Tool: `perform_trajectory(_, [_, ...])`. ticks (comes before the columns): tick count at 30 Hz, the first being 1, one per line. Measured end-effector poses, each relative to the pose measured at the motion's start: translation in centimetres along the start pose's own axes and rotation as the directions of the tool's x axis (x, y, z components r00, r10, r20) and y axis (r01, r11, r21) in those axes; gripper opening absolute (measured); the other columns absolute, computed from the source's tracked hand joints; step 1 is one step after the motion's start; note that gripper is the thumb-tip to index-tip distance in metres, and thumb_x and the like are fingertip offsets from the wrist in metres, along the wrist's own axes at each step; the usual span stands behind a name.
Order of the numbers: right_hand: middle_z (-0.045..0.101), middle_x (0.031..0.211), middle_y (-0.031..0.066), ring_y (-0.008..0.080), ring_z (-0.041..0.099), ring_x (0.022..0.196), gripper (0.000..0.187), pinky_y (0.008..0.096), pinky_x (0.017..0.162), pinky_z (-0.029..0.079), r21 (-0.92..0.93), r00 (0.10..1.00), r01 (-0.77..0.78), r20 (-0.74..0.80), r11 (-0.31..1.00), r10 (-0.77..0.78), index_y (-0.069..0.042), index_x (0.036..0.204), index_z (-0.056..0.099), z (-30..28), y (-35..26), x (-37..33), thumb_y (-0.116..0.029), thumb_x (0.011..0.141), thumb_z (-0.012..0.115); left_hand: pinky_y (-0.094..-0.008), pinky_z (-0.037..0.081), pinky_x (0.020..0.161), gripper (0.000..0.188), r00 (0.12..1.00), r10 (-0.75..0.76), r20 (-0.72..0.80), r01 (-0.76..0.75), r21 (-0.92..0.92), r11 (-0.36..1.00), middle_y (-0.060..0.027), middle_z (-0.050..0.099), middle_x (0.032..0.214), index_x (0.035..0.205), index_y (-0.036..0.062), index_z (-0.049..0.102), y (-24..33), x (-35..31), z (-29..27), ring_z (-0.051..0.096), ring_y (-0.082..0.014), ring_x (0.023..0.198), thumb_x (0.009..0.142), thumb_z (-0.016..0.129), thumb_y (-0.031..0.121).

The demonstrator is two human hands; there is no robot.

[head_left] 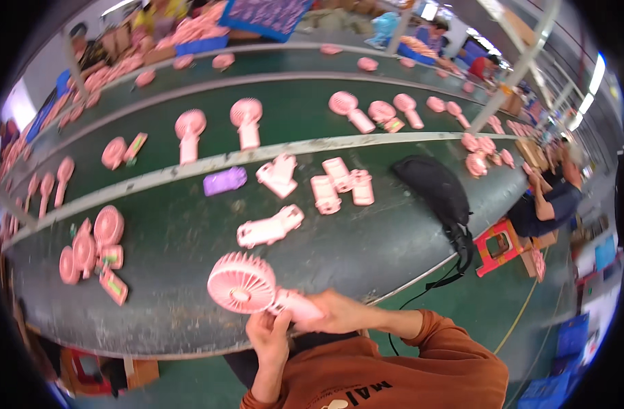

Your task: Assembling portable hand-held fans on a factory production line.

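Note:
A pink handheld fan [242,283] is held at the near edge of the workbench, its round grille to the left and its handle slanting to the right. My right hand [338,312] is wrapped around the handle. With fingers and thumb, my left hand [268,337] grips the neck just below the grille. Beyond the fan lies a pink handle casing [270,226]. Farther back are more pink casings [340,183] and a purple casing [225,181]. To the left, several pink fans [85,251] sit grouped with handle pieces that bear green parts [113,285].
A black bag [435,194] with a strap lies on the bench to the right. Behind a metal rail [210,163], a green conveyor belt [291,102] carries several pink fans. A co-worker [554,191] sits at the far right near a red stool [497,247]. Other people work across the belt.

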State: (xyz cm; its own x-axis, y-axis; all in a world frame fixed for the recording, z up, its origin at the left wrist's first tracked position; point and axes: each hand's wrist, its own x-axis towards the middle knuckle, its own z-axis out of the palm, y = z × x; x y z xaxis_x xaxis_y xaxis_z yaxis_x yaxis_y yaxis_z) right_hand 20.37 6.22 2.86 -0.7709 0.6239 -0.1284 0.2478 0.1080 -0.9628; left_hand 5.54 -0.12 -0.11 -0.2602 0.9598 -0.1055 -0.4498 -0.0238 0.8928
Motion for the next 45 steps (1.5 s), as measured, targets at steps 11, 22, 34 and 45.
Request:
perform_trajectory(11, [0.047, 0.064, 0.0001, 0.0061, 0.038, 0.044, 0.052, 0.0182, 0.036, 0.027, 0.871, 0.867, -0.479, 0.489, 0.109, -0.098, -0.004, 0.102, 0.050, -1.3, 4.5, 0.6, -0.054, 0.088, 0.049, -0.0404, 0.042, 0.097, 0.049, 0.942, -0.070, 0.327, 0.178, -0.312, 0.933, -0.0214, 0.051, 0.122, 0.129, -0.0071, 0.038, 1.9, 2.7, 1.3, 0.055, -0.0299, 0.110, 0.085, 0.058, 0.003])
perform_trajectory(22, [0.036, 0.052, -0.0079, 0.0021, 0.028, 0.039, 0.036, 0.0189, 0.034, 0.018, 0.580, 0.744, -0.132, -0.478, 0.804, 0.467, -0.017, 0.069, 0.053, -24.0, 6.3, 12.9, -0.051, 0.076, 0.066, -0.0277, 0.046, 0.085, 0.024, 0.974, 0.147, -0.173, -0.107, 0.222, 0.969, -0.0148, 0.064, 0.102, 0.112, -0.0046, 0.055, 1.7, 2.0, -7.8, 0.063, -0.0198, 0.091, 0.089, 0.051, -0.001])
perform_trajectory(34, [0.063, 0.097, 0.0121, 0.0139, 0.060, 0.080, 0.047, 0.0273, 0.068, 0.050, 0.064, 0.767, 0.213, -0.630, 0.975, -0.126, 0.001, 0.126, 0.042, -22.0, 6.5, 20.8, -0.012, 0.084, 0.058, -0.0386, 0.039, 0.096, 0.037, 0.502, 0.850, -0.162, -0.062, 0.973, 0.222, -0.0185, 0.055, 0.115, 0.108, -0.0013, 0.055, 9.9, 6.1, -17.5, 0.051, -0.0339, 0.111, 0.073, 0.065, -0.001])
perform_trajectory(45, [0.063, 0.092, 0.0091, 0.0121, 0.060, 0.078, 0.027, 0.0248, 0.068, 0.050, -0.241, 0.967, 0.253, 0.073, 0.937, -0.243, -0.001, 0.109, 0.057, -4.9, -2.4, 18.0, -0.003, 0.082, 0.056, -0.0500, 0.027, 0.102, 0.091, 0.784, 0.616, -0.076, 0.202, 0.970, -0.138, -0.0203, 0.050, 0.118, 0.134, 0.0080, 0.035, 14.8, 21.2, -24.0, 0.046, -0.0367, 0.113, 0.059, 0.077, 0.040])
